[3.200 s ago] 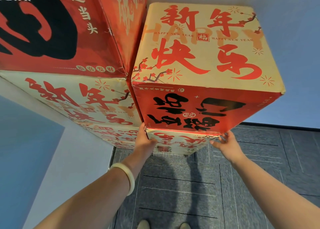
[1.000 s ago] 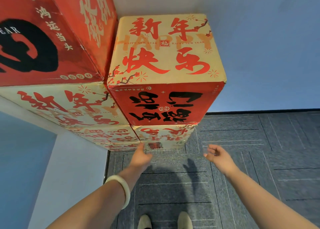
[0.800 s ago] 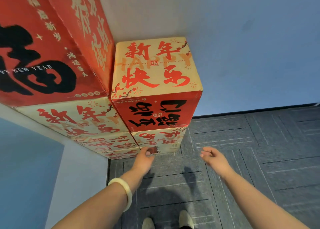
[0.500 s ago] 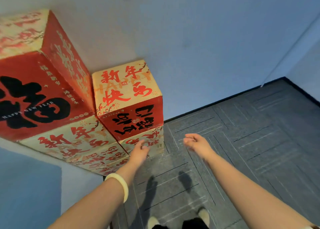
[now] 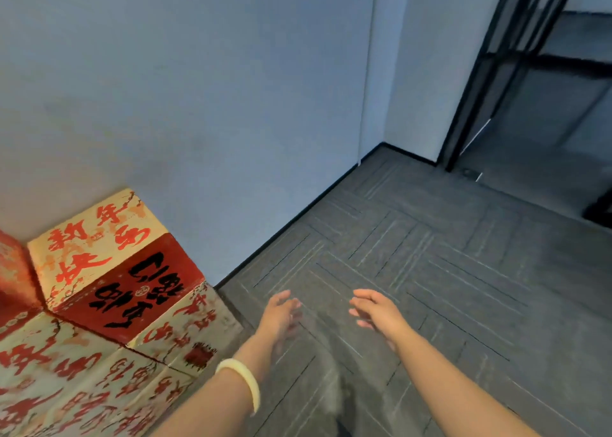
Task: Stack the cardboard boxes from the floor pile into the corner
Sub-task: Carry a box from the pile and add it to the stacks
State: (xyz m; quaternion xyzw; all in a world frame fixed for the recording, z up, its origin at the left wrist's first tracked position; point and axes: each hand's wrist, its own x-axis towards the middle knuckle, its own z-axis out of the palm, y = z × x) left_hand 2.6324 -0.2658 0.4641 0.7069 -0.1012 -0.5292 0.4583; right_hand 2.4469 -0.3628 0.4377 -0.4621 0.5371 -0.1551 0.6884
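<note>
The stacked cardboard boxes, red and cream with large printed characters, fill the lower left against the wall. The top box of the right column [image 5: 99, 261] shows its cream lid and red front, with more cream boxes [image 5: 82, 370] beneath and beside it. My left hand [image 5: 281, 314], with a pale bangle on the wrist, hovers over the carpet to the right of the stack, fingers apart and empty. My right hand [image 5: 377, 311] is level with it, also empty with spread fingers. Neither hand touches a box.
Grey carpet tiles [image 5: 447, 287] stretch to the right. A pale blue wall [image 5: 198, 105] runs behind the stack to an inner corner [image 5: 371, 105]. A black-framed glass partition or doorway [image 5: 490, 72] stands at the far right.
Both hands have come off the top box and pulled back. The view has swung right, so the stack now sits low at the left and open floor fills the frame.
</note>
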